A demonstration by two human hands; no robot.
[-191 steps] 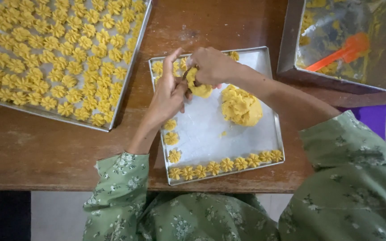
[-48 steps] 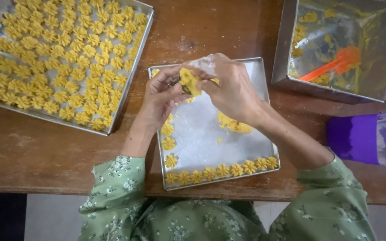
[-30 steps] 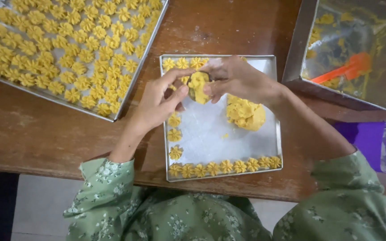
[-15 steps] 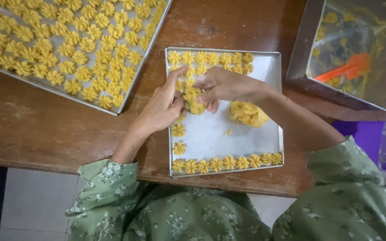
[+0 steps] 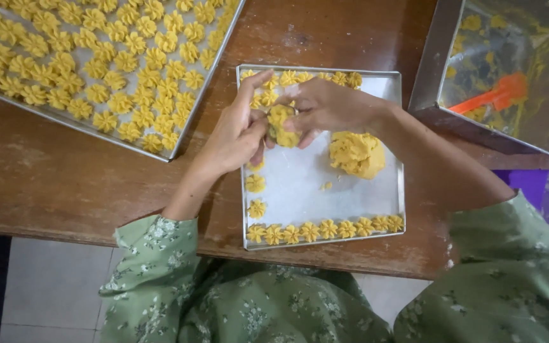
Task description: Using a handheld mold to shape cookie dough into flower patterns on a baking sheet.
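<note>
- Here, a small lump of soft yellow dough [image 5: 283, 124] sits between both hands, above the upper left part of the small rectangular metal tray lined with white paper [image 5: 325, 190].
- Left hand [image 5: 236, 136]: grip closed on the lump's left side, thumb and fingers pinching, index finger stretched up over the tray's top edge.
- Right hand [image 5: 328, 108]: grip closed on the lump's right side, fingers curled round it.
- Handling, as judged: light, soft, easily dented, likely a bit greasy; best pinched gently at the sides with fingertips, since squeezing would deform it.
- Larger mound of the same yellow dough [image 5: 356, 154] rests on the paper, just right of the hands.
- Flower-shaped yellow pieces [image 5: 322, 229] line the tray's edges; fragile by the look, best lifted from the base.
- A big metal tray full of such pieces [image 5: 180, 133] lies at upper left on the brown wooden surface [image 5: 65, 184].
</note>
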